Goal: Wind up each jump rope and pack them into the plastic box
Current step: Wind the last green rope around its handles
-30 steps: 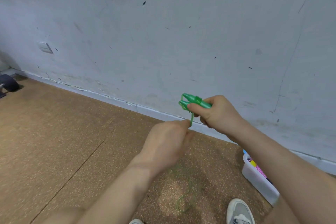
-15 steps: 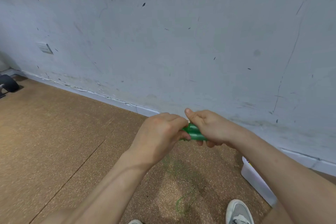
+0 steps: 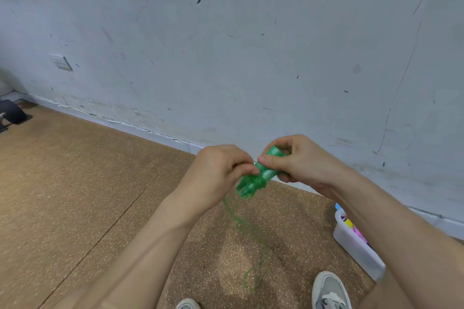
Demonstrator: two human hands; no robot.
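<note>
Winding step: right hand (image 3: 298, 163) clamps green handles (image 3: 263, 170); left hand (image 3: 221, 173) pinches cord (image 3: 241, 223). Next, wrap remaining slack.

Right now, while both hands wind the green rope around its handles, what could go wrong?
1. The loose cord hangs down to the floor and loops near the right shoe; it may catch there or tangle.
2. The right hand holds the green handles only at one end, so the wraps might slip off the free end.
3. The plastic box sits half hidden under the right forearm; an elbow could knock it.
</note>
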